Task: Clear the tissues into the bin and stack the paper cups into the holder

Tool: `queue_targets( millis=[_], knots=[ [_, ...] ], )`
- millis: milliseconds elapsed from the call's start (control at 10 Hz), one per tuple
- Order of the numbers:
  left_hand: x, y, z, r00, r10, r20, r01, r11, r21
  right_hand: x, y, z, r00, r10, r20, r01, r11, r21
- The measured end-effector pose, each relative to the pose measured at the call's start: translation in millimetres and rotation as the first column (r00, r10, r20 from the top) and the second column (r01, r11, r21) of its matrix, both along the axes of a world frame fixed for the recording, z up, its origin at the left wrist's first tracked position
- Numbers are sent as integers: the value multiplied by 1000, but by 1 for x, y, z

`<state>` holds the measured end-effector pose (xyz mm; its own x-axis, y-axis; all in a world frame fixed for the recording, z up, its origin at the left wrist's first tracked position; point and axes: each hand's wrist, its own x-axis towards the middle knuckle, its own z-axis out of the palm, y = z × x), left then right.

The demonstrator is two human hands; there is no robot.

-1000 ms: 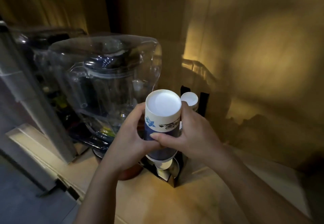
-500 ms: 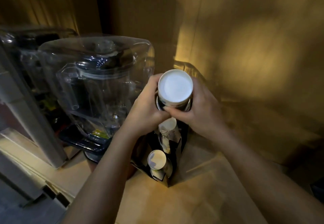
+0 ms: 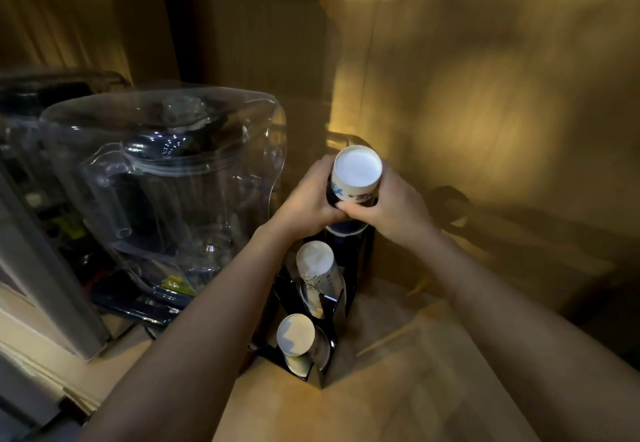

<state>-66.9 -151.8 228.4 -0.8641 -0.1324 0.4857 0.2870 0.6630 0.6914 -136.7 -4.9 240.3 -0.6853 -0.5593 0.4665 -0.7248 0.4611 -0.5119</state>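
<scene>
An upside-down stack of paper cups (image 3: 357,172), white with blue print, stands over the rear slot of a black stepped cup holder (image 3: 353,261). My left hand (image 3: 306,199) grips the stack from the left and my right hand (image 3: 391,204) from the right, fingertips meeting at its front. The stack's lower end sits at the top of the rear slot. A second inverted cup stack (image 3: 317,268) fills the middle slot and a third (image 3: 296,337) the front slot. No tissues or bin are in view.
A clear plastic blender enclosure with a jug inside (image 3: 166,199) stands just left of the holder. The wooden counter (image 3: 398,389) runs to a wooden wall (image 3: 485,95) behind and right. A grey appliance edge (image 3: 31,268) is at far left.
Both hands carried the cup stack from in front of the holder up and back over the rear slot, then lowered it slightly. The view shifted a little.
</scene>
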Motion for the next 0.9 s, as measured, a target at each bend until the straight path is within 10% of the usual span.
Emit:
queue_targets(
  millis=[200,300,500,900],
  knots=[
    [-22,-6,-21,970,69,234,-82,996,46,-15,-6,-15,980,60,190,-66,997,28],
    [-18,-5,-28,942,71,328,-103,991,81,-15,0,-35,997,75,36,-77,995,66],
    [-7,-5,-51,963,231,136,-142,869,-473,-20,6,-62,977,45,-206,15,959,282],
    [-11,-1,-11,924,347,161,-184,772,-608,-36,15,-33,991,54,-126,-19,964,264]
  ],
)
